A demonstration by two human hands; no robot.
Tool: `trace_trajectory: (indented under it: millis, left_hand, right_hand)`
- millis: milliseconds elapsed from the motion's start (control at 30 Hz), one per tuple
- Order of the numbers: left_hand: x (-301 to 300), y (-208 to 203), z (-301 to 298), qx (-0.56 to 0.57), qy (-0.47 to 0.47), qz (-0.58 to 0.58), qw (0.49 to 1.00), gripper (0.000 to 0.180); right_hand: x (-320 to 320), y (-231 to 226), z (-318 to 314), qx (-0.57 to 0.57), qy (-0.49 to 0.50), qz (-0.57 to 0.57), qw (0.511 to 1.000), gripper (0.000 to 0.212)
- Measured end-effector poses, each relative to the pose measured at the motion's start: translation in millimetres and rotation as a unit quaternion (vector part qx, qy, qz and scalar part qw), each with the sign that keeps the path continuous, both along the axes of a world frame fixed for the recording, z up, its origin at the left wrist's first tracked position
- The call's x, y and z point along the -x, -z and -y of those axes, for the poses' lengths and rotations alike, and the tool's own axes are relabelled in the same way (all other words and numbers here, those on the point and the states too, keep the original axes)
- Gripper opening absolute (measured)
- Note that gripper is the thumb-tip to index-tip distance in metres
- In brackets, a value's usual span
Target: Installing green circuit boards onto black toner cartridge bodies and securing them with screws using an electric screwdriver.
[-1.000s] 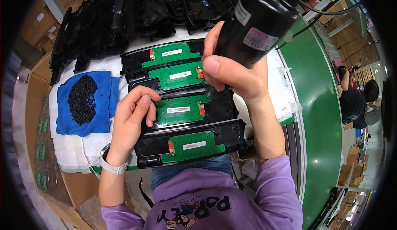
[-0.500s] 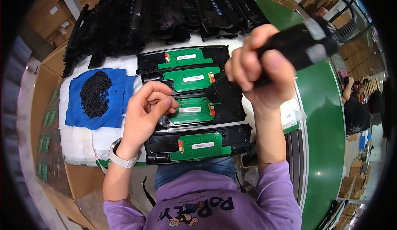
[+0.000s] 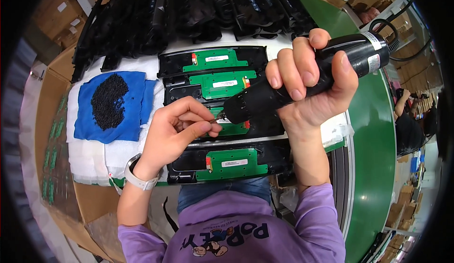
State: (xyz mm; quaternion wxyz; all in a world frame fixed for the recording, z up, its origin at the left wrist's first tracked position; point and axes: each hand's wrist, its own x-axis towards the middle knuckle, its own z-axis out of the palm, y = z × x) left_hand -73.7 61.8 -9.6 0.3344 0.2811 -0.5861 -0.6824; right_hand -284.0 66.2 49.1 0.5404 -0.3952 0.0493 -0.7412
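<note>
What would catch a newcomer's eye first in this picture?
The black electric screwdriver gripped in the right hand, centre right, its tip meeting the left hand's pinched fingertips. Beneath lie four black housings with green circuit boards; at left, a blue cloth carries a heap of black screws.

Table centre obstructed: four black housings [image 3: 222,90] with green circuit boards [image 3: 215,60] lie side by side, near edge to middle; both hands, left [image 3: 177,130] and right [image 3: 309,90], and the black electric screwdriver [image 3: 302,81] sit over the third housing; far edge blocked by stacked black casings [image 3: 189,8]; left side taken by a blue cloth [image 3: 118,104] bearing a pile of small black screws [image 3: 109,100]; bare white padding [image 3: 90,156] at the near-left corner gives passage; right edge bounded by the green conveyor belt [image 3: 373,135].
</note>
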Motion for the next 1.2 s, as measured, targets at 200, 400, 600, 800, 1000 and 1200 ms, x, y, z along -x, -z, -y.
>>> trace_trajectory:
  millis: [200, 400, 600, 800, 1000, 1200]
  left_hand:
    - [-0.9, 2.7, 2.1, -0.007, -0.009, -0.014, 1.000, 0.009]
    - [-3.6, 4.7, 3.1, 0.009, -0.017, -0.025, 0.999, 0.008]
    - [-2.9, 5.7, 2.7, -0.006, -0.010, -0.032, 0.999, 0.009]
    - [-1.1, 2.4, 0.2, -0.049, 0.006, -0.050, 0.998, 0.008]
    - [-1.2, 0.2, 1.2, -0.051, 0.062, -0.036, 0.996, 0.010]
    - [-6.5, -13.1, 0.3, 0.156, -0.002, 0.087, 0.984, 0.022]
  right_hand:
    - [-5.1, 3.1, -2.9, -0.002, 0.022, -0.022, 1.000, 0.024]
    - [-7.2, 5.0, -4.1, -0.025, 0.058, 0.005, 0.998, 0.025]
    - [-6.1, 6.7, -4.5, -0.005, 0.047, -0.001, 0.999, 0.025]
    - [-3.3, 4.6, -5.1, -0.027, 0.033, 0.020, 0.999, 0.026]
    - [-0.4, 2.3, -6.4, 0.032, -0.015, -0.005, 0.999, 0.026]
    - [6.7, -2.6, -5.6, -0.058, -0.085, -0.033, 0.994, 0.022]
